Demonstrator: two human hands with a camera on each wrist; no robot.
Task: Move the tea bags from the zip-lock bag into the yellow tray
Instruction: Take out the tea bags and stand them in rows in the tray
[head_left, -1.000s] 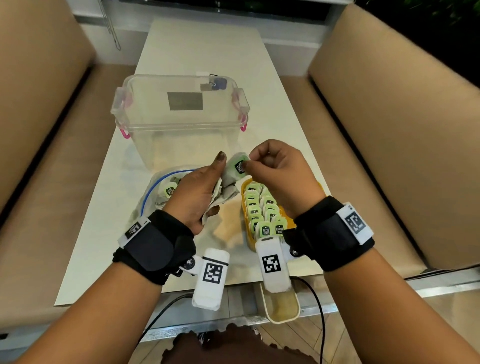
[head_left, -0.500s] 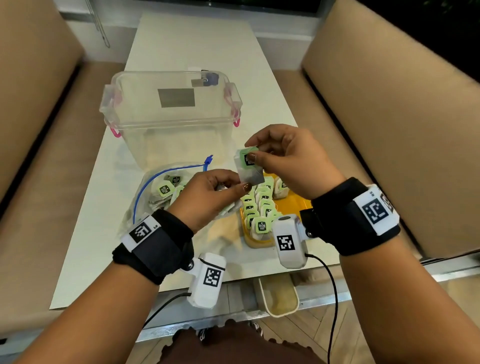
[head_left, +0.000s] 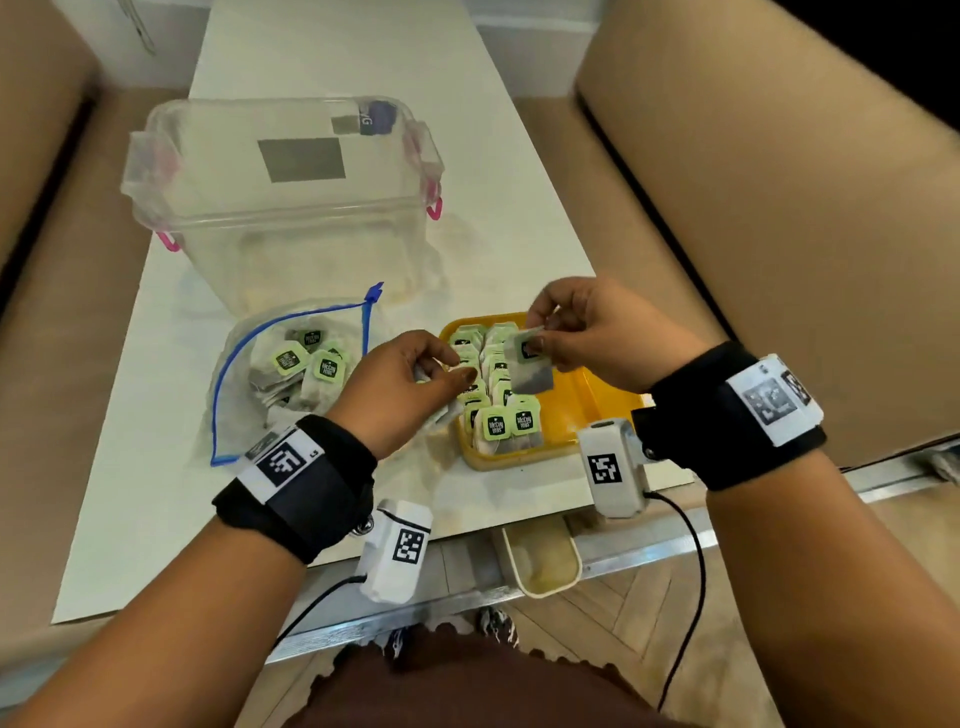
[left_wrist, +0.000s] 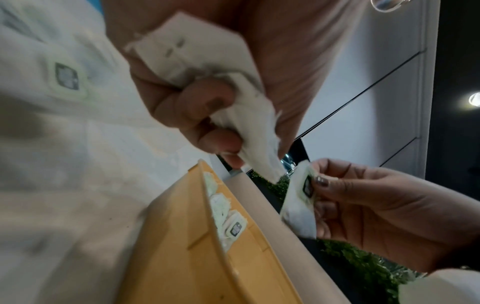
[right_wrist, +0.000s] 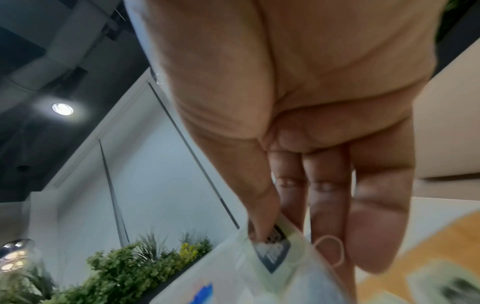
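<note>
White tabletop (head_left: 332, 62) between two tan bench seats, with a clear storage bin (head_left: 280, 187) at the back and the action up front. So the zip-lock bag (head_left: 244, 364) lies open just left of the yellow tray (head_left: 587, 410), and it's got a pile of tea bags in it yet, while the tray already holds two neat rows.

Right hand (head_left: 597, 338) is over the tray's far end, thumb and fingertips pinching one tea bag (head_left: 530, 364) by its green tag so the pouch dangles. Left hand (head_left: 410, 384) is curled around a crumpled bunch of tea bags (left_wrist: 249, 123), hovering between the bag and the tray's left edge.

What I'd worry about: the strings. The right wrist view shows a loose loop of string by the fingers, and if that snags, setting the bag down could drag a neighbor out of its row. The left fist is squeezing its bunch pretty hard too, so a paper pouch could tear, or one could slip out onto the table. And the dangling one may flop flat across the rows instead of standing.
</note>
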